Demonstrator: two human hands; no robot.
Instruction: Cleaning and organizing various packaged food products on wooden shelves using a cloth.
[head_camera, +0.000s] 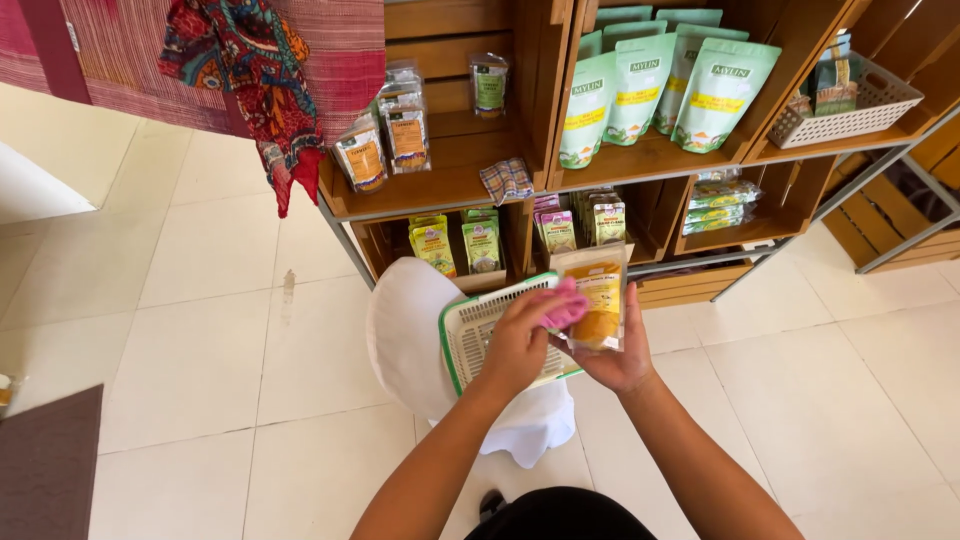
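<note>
My right hand (622, 362) grips a clear pouch of orange powder (598, 300), held upright in front of the wooden shelves. A pink cloth (563, 307) is bunched in my left hand (518, 345) and pressed against the pouch's left side. Just beneath both hands lies a white basket with a green rim (462, 332), resting on a white fabric-covered surface (410, 340).
A wooden shelf unit (450, 185) stands ahead with green pouches (640, 85), small clear packets (385, 140), and a white basket (850, 110). Red patterned fabric (260, 70) hangs at the upper left. A dark mat (45, 465) lies on the pale tiled floor.
</note>
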